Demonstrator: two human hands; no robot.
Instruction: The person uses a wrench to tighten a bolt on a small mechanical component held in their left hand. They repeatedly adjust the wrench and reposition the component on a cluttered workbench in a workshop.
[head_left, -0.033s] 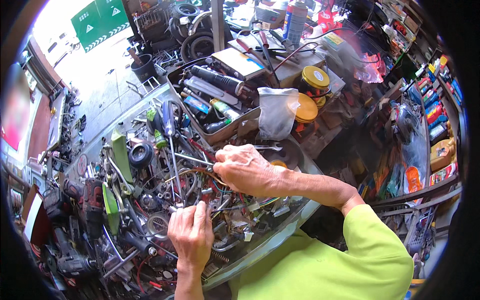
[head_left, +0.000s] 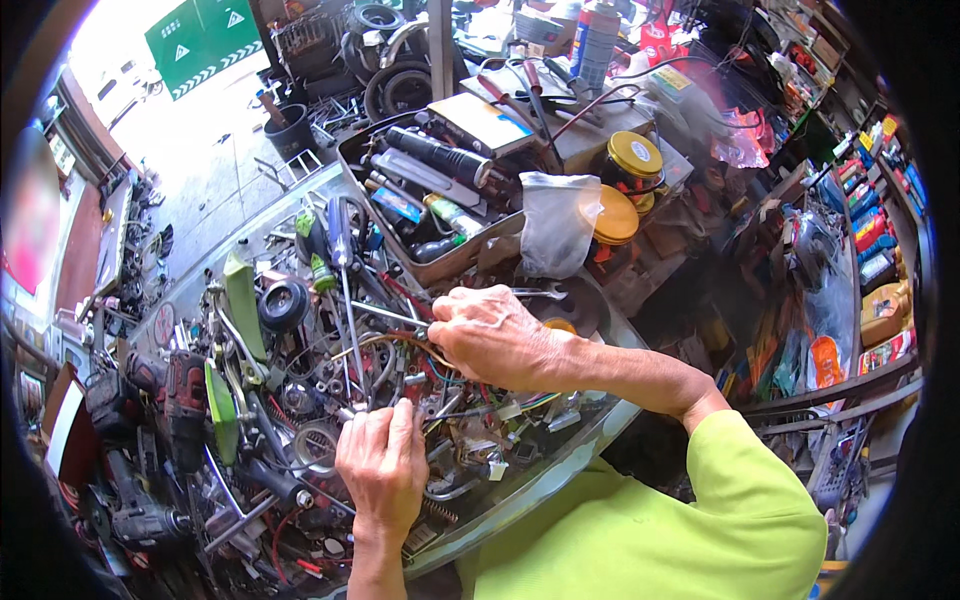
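Note:
My right hand (head_left: 495, 335) is closed above the heap of parts, knuckles up, and its fingers hide what they hold. A thin metal rod (head_left: 388, 314) runs up to its left side, and the open end of a wrench (head_left: 540, 293) shows just behind it. Lower down, my left hand (head_left: 382, 465) has its thumb and fingers pressed together over small metal pieces. What they pinch is covered. A dark thin rod (head_left: 458, 413) extends from beside the left fingertips toward the right. A long screwdriver (head_left: 341, 250) with a blue handle lies with its shaft pointing toward the left hand.
Cordless power tools (head_left: 185, 405) and green plastic pieces (head_left: 240, 300) crowd the left. Behind the hands stands a tool-filled metal tray (head_left: 440, 268), with a clear plastic bag (head_left: 555, 225) at its edge. Yellow-lidded jars (head_left: 632, 155) and a spray can (head_left: 594, 45) stand farther back.

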